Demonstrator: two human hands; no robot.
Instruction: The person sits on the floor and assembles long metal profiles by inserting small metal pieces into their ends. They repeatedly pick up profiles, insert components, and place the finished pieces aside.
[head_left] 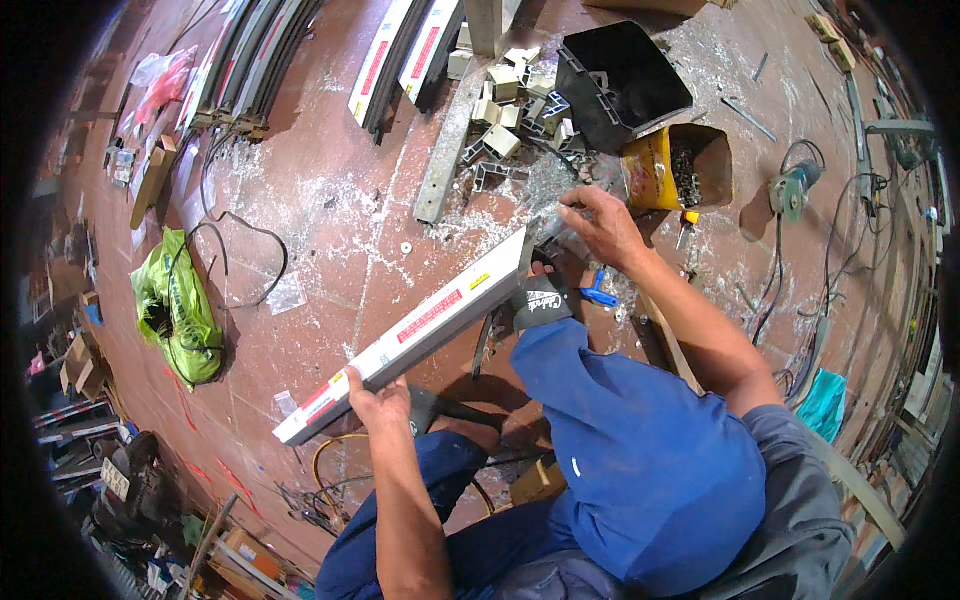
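My left hand (378,397) grips the near end of a long white aluminium profile (410,333) with red and yellow stickers; the bar slants up and to the right. My right hand (598,224) sits at the bar's far cut end, fingers curled on a small metal piece I cannot make out. I am squatting, with my blue trouser knee (620,430) under the bar. A black shoe (538,300) lies just below the bar's far end.
Several short cut profile offcuts (505,110) lie beyond the bar beside a black bin (625,85) and a yellow can of screws (675,170). An angle grinder (793,188) is at right, a green bag (178,305) and black cable at left, stacked long profiles (250,60) at top left.
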